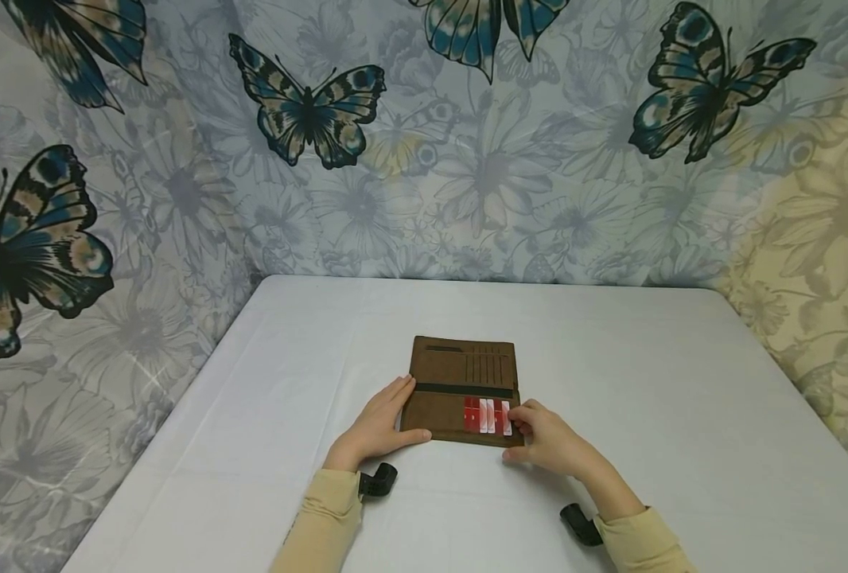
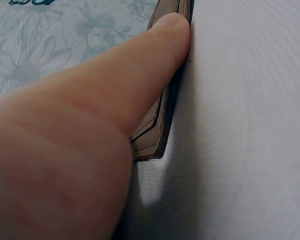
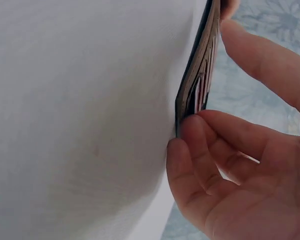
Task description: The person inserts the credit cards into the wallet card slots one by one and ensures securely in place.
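Observation:
A brown wallet [image 1: 438, 418] lies unfolded on the white table, its dark fold running across the middle. Red and white cards [image 1: 487, 415] overlap in the slots of its near half. My left hand [image 1: 381, 422] rests along the wallet's left side, fingertips at the edge and thumb [image 2: 155, 55] stretched along the near edge. At the right edge, bent fingertips of my right hand [image 1: 549, 442] touch the end of the rightmost card, with the thumb [image 3: 265, 60] held apart from them by the near edge. The right wrist view shows the wallet [image 3: 190, 80] edge-on.
The white-covered table [image 1: 309, 358] stands against butterfly-patterned walls [image 1: 481, 183] at the back and sides. The wallet's far half has card slots [image 1: 487, 368] and a long pocket. Black devices [image 1: 379, 481] are worn at both wrists, over beige sleeves [image 1: 324, 517].

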Tool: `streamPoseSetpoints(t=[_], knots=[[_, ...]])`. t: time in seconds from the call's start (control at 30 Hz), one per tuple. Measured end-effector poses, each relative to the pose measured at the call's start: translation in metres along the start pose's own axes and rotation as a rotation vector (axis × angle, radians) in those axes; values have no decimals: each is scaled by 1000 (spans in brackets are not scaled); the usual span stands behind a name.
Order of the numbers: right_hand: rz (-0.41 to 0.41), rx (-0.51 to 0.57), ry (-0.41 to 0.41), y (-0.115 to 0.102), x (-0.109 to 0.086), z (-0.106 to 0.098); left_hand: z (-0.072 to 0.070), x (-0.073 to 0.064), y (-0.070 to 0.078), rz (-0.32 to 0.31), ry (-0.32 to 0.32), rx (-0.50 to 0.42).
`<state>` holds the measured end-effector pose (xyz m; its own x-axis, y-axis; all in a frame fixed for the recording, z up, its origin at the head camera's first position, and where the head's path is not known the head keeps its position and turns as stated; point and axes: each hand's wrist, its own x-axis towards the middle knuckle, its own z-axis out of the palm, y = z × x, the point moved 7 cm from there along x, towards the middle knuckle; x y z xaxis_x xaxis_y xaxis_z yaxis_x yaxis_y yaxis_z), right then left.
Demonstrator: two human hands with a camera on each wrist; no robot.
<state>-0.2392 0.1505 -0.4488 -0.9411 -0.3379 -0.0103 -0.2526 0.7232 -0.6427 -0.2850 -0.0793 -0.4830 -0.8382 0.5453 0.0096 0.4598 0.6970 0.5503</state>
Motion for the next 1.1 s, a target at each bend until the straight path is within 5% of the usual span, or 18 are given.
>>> streamPoseSetpoints(t=[0.33, 0.7, 0.9, 1.1], knots=[[25, -176, -84, -4, 1, 10, 2, 1, -3, -7, 2, 19], [27, -85, -237, 2, -9, 3, 3, 1, -7, -16, 10, -6], [51, -92, -231, 6, -8, 3, 3, 1, -7, -17, 21, -10], [-5, 14, -237, 12, -5, -4, 3, 3, -6, -16, 31, -26]])
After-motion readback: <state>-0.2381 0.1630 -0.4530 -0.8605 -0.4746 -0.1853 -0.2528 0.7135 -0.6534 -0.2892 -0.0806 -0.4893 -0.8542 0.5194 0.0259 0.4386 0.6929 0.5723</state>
